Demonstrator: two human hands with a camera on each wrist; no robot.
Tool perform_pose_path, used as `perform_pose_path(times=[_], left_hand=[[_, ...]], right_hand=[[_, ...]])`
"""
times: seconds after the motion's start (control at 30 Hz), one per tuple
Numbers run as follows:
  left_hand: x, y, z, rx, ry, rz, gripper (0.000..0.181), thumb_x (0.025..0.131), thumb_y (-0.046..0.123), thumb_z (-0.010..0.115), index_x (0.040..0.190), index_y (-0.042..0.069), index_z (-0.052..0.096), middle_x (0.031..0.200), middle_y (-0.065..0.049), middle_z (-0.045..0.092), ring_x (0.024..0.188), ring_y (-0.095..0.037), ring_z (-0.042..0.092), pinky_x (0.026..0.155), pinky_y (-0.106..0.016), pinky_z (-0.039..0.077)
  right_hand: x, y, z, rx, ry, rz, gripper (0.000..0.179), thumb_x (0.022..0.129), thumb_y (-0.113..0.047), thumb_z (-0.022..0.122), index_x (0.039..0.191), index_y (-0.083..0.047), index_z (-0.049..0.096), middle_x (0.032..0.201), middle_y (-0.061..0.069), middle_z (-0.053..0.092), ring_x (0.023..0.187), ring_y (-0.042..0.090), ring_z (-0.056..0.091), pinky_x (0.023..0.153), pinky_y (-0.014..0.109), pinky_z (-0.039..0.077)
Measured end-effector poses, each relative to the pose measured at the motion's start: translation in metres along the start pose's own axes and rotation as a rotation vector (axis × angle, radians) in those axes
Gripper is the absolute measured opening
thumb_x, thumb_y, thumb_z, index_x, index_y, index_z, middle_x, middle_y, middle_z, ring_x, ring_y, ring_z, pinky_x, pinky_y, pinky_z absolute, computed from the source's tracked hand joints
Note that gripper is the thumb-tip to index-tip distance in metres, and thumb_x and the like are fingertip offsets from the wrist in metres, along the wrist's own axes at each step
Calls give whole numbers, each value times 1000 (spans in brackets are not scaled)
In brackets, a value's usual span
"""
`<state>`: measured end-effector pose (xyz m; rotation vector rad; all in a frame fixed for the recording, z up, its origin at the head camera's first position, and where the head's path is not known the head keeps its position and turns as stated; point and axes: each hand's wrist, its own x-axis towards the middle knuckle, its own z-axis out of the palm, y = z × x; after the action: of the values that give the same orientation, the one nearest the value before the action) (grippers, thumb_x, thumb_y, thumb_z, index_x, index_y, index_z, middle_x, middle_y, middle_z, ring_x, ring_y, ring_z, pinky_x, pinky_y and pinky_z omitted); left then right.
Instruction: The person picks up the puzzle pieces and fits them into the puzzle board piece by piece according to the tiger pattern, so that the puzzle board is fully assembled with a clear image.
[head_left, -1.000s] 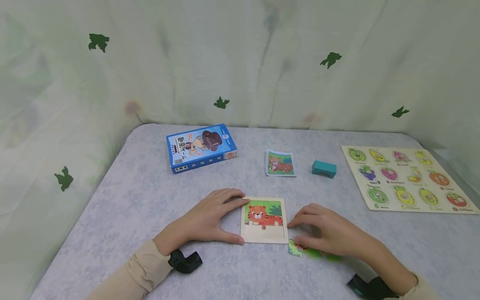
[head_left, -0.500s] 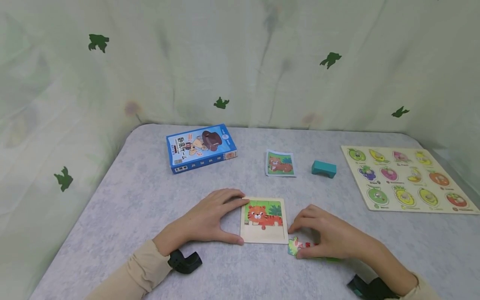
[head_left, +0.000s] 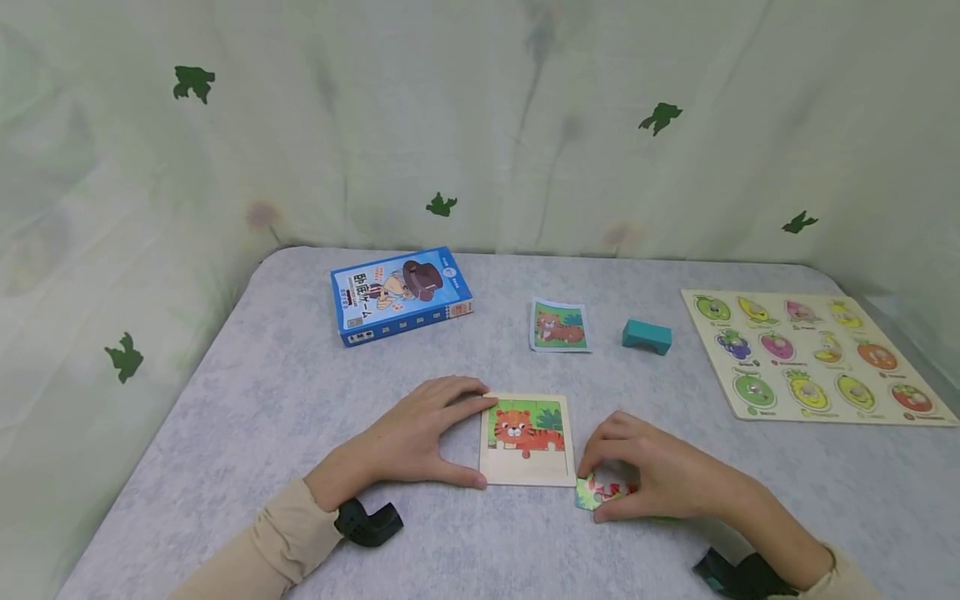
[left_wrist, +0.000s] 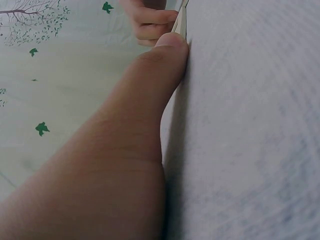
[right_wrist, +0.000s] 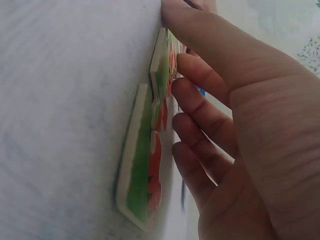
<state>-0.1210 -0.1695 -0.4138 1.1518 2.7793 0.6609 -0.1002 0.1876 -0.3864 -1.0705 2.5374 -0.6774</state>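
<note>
A square wooden puzzle tray (head_left: 517, 471) lies on the table in the head view, its upper part filled with a tiger picture and its lower strip bare wood. My left hand (head_left: 408, 433) rests beside it, forefinger at the upper left corner and straight thumb at the lower left corner. Just right of the tray, my right hand (head_left: 663, 471) holds a green and red puzzle piece (head_left: 587, 493) low at the table between thumb and forefinger. More pieces lie under that palm; in the right wrist view a green-edged piece (right_wrist: 137, 165) is flat below the curled fingers.
Behind the tray lie a picture card (head_left: 560, 327) of a tiger and a teal block (head_left: 647, 337). A blue game box (head_left: 402, 296) sits at the back left. A fruit puzzle board (head_left: 817, 358) lies at the right. A patterned curtain (head_left: 480, 125) hangs behind the table.
My right thumb has moved from over the pieces to the near edge, and the forefinger has slid down along the tray's side to the piece. My left hand stays put.
</note>
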Motion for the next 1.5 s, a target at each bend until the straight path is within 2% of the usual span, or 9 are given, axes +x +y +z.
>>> perform_pose_path(times=[0.6, 0.87, 1.23, 1.5], left_hand=[[-1, -1, 0, 6, 16, 7, 96, 79, 81, 67, 156, 27, 47, 157, 3, 43, 148, -22, 37, 122, -51, 33], [-2, -1, 1, 6, 20, 9, 97, 79, 81, 68, 156, 27, 47, 157, 3, 43, 148, -22, 37, 122, -51, 33], [-1, -2, 2, 3, 5, -3, 97, 79, 82, 66, 156, 28, 46, 158, 5, 41, 148, -19, 36, 123, -49, 32], [-1, -1, 1, 2, 18, 19, 96, 79, 80, 68, 156, 27, 47, 157, 4, 43, 147, -20, 38, 121, -50, 34]], right_hand=[[1, -1, -2, 11, -7, -24, 32, 83, -63, 77, 108, -45, 68, 111, -26, 59, 105, 2, 50, 88, 24, 52], [-1, -2, -2, -29, -13, -44, 30, 87, -63, 73, 111, -45, 68, 113, -26, 60, 105, 1, 51, 88, 24, 53], [-2, 0, -1, -33, 22, -84, 25, 90, -53, 77, 111, -45, 68, 113, -26, 59, 104, 0, 52, 87, 22, 54], [-3, 0, -2, -32, 35, -93, 24, 89, -44, 80, 111, -45, 68, 112, -26, 59, 103, -1, 53, 86, 23, 54]])
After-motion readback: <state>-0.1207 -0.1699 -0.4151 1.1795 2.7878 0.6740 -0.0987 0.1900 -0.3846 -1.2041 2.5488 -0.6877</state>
